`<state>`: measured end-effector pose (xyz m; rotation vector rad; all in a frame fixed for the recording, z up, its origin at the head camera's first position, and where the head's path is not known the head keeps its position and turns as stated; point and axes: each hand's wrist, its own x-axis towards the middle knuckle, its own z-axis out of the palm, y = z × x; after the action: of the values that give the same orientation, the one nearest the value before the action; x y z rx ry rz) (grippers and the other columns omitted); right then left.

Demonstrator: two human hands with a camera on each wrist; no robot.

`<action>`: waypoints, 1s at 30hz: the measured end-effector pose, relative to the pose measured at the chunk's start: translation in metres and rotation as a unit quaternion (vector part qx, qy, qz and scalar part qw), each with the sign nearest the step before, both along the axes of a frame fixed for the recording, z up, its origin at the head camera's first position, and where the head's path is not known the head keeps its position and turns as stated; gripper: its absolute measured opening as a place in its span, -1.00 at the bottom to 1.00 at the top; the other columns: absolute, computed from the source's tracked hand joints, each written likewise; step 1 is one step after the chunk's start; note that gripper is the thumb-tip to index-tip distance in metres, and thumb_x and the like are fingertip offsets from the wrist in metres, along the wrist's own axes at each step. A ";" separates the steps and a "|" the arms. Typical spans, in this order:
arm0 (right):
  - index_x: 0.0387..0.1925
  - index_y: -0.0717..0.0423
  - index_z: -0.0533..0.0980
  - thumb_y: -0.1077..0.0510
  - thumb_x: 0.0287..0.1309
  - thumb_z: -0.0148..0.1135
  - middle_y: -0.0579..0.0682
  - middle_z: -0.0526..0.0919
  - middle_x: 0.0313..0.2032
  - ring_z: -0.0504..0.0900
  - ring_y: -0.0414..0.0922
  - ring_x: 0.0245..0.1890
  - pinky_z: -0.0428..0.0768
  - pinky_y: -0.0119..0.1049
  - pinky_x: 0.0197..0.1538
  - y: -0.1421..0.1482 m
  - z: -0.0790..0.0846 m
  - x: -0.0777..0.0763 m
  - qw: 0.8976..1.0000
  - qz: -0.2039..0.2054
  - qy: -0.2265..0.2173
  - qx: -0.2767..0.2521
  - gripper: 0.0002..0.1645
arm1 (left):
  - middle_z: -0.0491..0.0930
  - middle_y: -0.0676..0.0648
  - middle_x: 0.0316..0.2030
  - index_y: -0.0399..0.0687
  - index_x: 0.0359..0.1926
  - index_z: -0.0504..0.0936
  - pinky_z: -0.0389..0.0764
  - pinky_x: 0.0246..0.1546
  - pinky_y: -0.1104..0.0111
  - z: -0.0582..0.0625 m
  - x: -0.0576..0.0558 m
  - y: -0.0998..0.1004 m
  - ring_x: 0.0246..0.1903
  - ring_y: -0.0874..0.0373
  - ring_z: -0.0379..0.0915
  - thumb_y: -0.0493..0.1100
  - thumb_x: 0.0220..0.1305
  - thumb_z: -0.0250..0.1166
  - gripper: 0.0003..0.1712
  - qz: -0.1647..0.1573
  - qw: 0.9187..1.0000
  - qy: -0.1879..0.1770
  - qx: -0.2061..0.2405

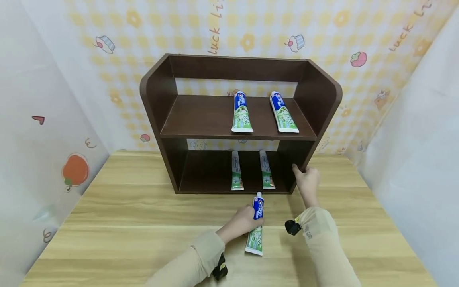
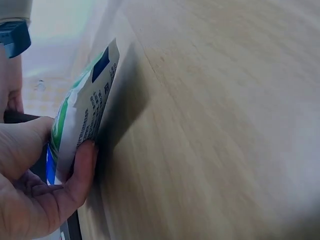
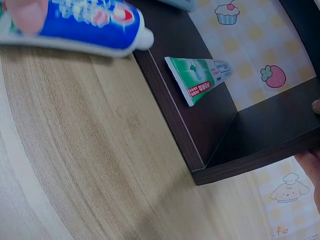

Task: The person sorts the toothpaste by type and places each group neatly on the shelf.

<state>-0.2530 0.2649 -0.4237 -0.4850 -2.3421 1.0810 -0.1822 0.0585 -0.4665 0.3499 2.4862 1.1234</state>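
Observation:
My left hand grips a blue and green toothpaste tube by its middle, cap toward the shelf. In the left wrist view, thumb and fingers pinch the tube close over the wooden table. My right hand holds the right side panel of the dark brown two-tier shelf, thumb on the inner face. Two more blue and green tubes lie on the upper tier. Below them, two slimmer grey and green tubes lie on the lower tier.
The shelf stands at the back of the wooden table, before a yellow checked wall covering. White sheets hang on both sides. Each wrist wears a small black device.

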 end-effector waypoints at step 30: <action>-0.93 0.18 0.28 0.09 -0.01 0.28 -0.18 0.23 -0.93 0.16 -0.20 -0.81 0.16 -0.38 -0.72 -0.003 -0.002 0.004 1.000 -0.007 0.014 0.013 -0.45 | 0.51 -0.03 -0.55 -0.29 -0.17 0.44 0.50 -0.70 0.51 0.148 0.040 -0.111 -0.63 0.28 0.44 0.06 0.12 0.27 -0.51 -0.002 0.995 0.100 0.016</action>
<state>-0.2487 0.2622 -0.4259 -0.4740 -2.3228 1.0429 -0.1420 -0.0530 -0.3190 0.4991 2.6405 1.1790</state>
